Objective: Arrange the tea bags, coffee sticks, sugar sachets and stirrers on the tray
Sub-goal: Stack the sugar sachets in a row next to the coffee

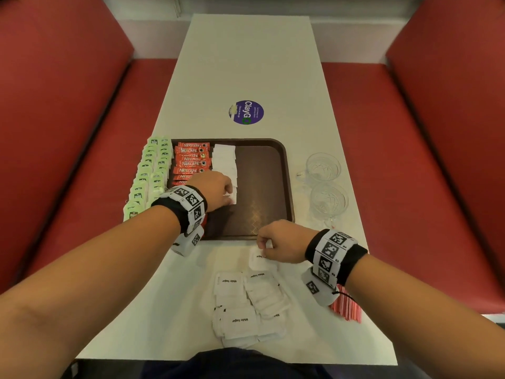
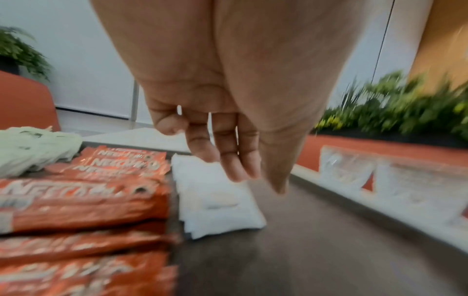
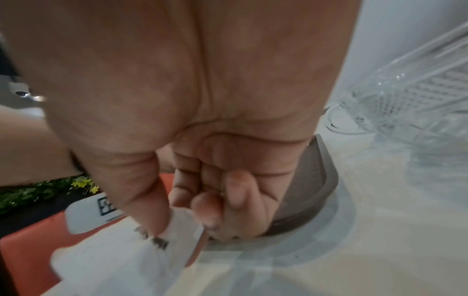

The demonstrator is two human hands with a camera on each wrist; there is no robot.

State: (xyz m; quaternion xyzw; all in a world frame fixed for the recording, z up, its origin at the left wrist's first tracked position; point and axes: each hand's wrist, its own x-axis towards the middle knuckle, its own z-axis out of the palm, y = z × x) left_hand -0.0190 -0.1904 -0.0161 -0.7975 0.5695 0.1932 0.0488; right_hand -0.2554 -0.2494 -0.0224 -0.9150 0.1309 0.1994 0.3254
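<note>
head view: white desk [image 1: 246, 64] between red booth seats [image 1: 68, 132]
tray [image 1: 262, 187]: tea bags [image 1: 149, 173], coffee sticks [image 1: 192, 160], sugar row [image 1: 224, 162]
left hand [image 1: 216, 191]: fingers relaxed over sugar row
right hand [image 1: 281, 242]: pinching a sachet [image 1: 258, 259] just off tray
stirrers [image 1: 347, 307]: desk's right edge

Setting: café or canteen booth. Long white table [image 1: 246, 64] between red padded benches [image 1: 62, 110], left and right. Round "ClayGo" clean-as-you-go sticker [image 1: 246, 112] mid-table. Brown serving tray [image 1: 262, 187]. Planter greenery [image 2: 395, 104] behind the right bench.
</note>
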